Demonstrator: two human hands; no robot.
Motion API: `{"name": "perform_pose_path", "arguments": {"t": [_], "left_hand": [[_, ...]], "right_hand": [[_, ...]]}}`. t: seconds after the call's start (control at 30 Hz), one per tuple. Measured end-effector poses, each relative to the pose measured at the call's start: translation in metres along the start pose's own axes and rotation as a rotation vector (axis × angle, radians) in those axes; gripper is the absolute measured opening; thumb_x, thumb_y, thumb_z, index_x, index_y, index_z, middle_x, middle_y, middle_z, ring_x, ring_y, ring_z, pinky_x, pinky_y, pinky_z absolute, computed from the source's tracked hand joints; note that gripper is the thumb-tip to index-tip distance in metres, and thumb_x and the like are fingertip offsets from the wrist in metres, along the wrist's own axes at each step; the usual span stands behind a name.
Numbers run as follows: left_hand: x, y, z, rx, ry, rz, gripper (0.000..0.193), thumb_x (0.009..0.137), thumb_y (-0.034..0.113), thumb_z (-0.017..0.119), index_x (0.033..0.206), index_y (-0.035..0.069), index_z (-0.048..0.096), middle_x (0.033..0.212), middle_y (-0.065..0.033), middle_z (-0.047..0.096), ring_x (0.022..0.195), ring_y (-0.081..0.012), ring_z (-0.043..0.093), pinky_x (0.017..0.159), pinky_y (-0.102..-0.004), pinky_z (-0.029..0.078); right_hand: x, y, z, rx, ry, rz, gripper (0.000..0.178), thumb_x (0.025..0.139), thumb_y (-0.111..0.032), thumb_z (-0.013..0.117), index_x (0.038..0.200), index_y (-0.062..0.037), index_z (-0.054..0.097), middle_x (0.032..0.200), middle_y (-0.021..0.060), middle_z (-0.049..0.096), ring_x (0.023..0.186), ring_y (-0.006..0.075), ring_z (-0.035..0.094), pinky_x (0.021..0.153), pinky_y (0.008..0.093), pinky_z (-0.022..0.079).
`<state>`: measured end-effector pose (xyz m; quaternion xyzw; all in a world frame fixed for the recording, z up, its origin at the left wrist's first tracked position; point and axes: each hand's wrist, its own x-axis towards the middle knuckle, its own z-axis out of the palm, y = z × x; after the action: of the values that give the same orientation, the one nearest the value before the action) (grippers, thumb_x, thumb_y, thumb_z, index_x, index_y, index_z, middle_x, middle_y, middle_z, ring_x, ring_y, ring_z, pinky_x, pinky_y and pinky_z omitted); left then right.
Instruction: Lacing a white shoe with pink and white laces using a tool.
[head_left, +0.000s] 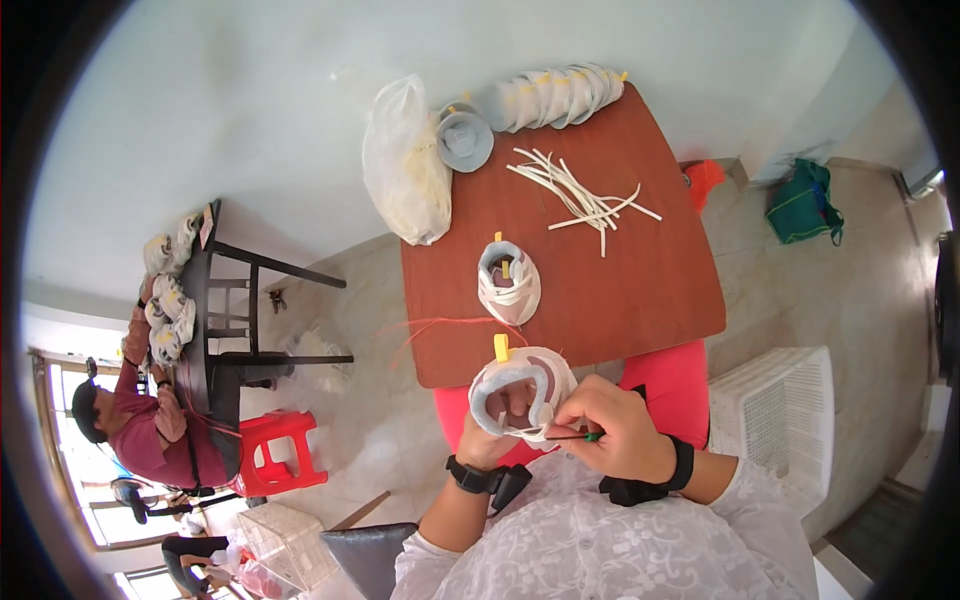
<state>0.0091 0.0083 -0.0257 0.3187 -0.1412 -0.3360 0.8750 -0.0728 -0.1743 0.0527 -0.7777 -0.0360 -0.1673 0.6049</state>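
Close to my body, just off the near edge of the brown table [640,290], I hold a white and pink shoe upper [560,372] with a yellow heel loop. My left hand [478,447] grips it from below and the left, with fingers showing through its opening. In my closed right hand [625,435] is a thin dark-shafted tool with a green handle [593,436], its tip against the upper's lacing edge. A second shoe [520,297], laced in white, stands on the table just beyond. Red thread [440,321] trails across the table's left edge.
Loose white laces [575,195] lie on the table. Behind them are a row of nested shoe uppers [560,97], a grey round piece [465,140] and a plastic bag [410,170]. A white crate [775,415] stands right; a person [150,430] works left near a red stool [285,450].
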Motion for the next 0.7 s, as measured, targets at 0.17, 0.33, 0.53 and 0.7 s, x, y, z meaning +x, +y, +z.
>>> {"name": "perform_pose_path", "arguments": {"t": [0.17, 0.33, 0.53, 0.7], "left_hand": [[0.01, 0.006, 0.015, 0.068, 0.001, -0.005, 0.037, 0.079, 0.027, 0.078, 0.106, 0.009, 0.059, 0.09, -0.0012, 0.054, 0.1, -0.0219, 0.053, 0.088, -0.0378, 0.045], [0.008, 0.007, 0.007, 0.369, -0.003, -0.062, 0.05, 0.081, 0.03, 0.076, 0.12, 0.005, 0.057, 0.105, -0.005, 0.062, 0.099, -0.0181, 0.057, 0.087, -0.0355, 0.047], [0.009, 0.006, -0.002, 0.161, 0.012, -0.068, 0.052, 0.084, 0.032, 0.073, 0.122, 0.004, 0.053, 0.104, -0.0049, 0.063, 0.092, -0.0166, 0.061, 0.081, -0.0326, 0.05], [0.012, 0.008, 0.01, 0.177, 0.047, -0.109, 0.054, 0.083, 0.034, 0.073, 0.123, 0.005, 0.052, 0.102, -0.0057, 0.063, 0.091, -0.0166, 0.061, 0.08, -0.0328, 0.05]], "right_hand": [[0.005, -0.004, -0.003, -0.081, 0.074, -0.013, 0.027, 0.07, -0.002, 0.078, 0.09, -0.0063, 0.061, 0.082, 0.0055, 0.055, 0.055, 0.0114, 0.052, 0.047, 0.0242, 0.042], [0.016, 0.011, -0.018, -0.314, 0.129, -0.091, 0.032, 0.072, -0.002, 0.074, 0.102, -0.0099, 0.065, 0.107, 0.0105, 0.054, 0.062, 0.0149, 0.058, 0.053, 0.0269, 0.049], [0.046, 0.011, -0.053, -0.521, -0.232, -0.176, 0.027, 0.071, -0.012, 0.074, 0.098, -0.0142, 0.067, 0.128, 0.0048, 0.051, 0.073, 0.0205, 0.066, 0.056, 0.0322, 0.053], [0.047, 0.016, -0.046, -0.423, -0.263, -0.149, 0.035, 0.069, -0.009, 0.075, 0.102, -0.015, 0.066, 0.126, 0.0074, 0.051, 0.062, 0.0158, 0.06, 0.052, 0.0291, 0.048]]}}
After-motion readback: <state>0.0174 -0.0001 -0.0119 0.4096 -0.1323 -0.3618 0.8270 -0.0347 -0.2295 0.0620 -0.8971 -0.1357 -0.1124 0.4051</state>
